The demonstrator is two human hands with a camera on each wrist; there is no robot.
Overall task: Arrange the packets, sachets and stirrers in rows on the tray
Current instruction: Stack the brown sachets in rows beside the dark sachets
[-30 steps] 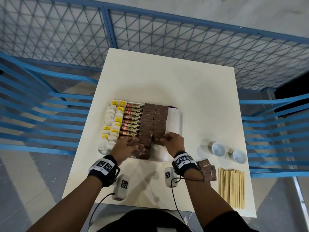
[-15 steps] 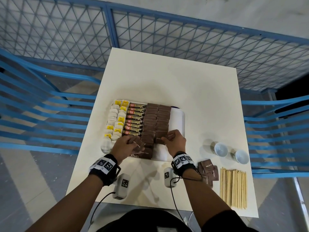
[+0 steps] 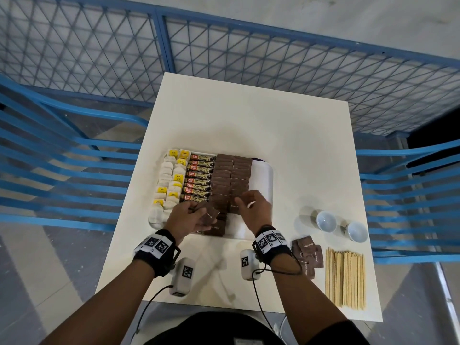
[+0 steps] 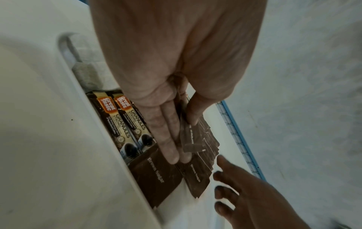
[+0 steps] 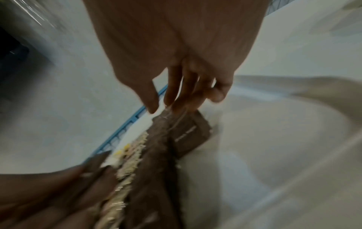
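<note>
A white tray [image 3: 262,175] holds tea bags [image 3: 169,180], coffee sachets [image 3: 200,178] and two columns of brown sugar packets [image 3: 229,175]. My left hand [image 3: 189,217] hovers over the tray's near edge and pinches a fanned stack of brown sugar packets [image 4: 195,139] between thumb and fingers. My right hand [image 3: 251,207] hovers at the near end of the right brown column, fingers loose, tips close to a laid packet [image 5: 188,133]; that view is blurred. Loose brown packets [image 3: 308,255] and wooden stirrers [image 3: 346,277] lie on the table at the right.
Two small white cups [image 3: 326,221] [image 3: 357,231] stand to the right of the tray. Blue mesh railing [image 3: 273,58] surrounds the white table [image 3: 249,115]. The tray's right strip is bare.
My right hand has let go of the packet it was setting down and its fingers have loosened. The left hand has pushed one packet out of its stack toward the right.
</note>
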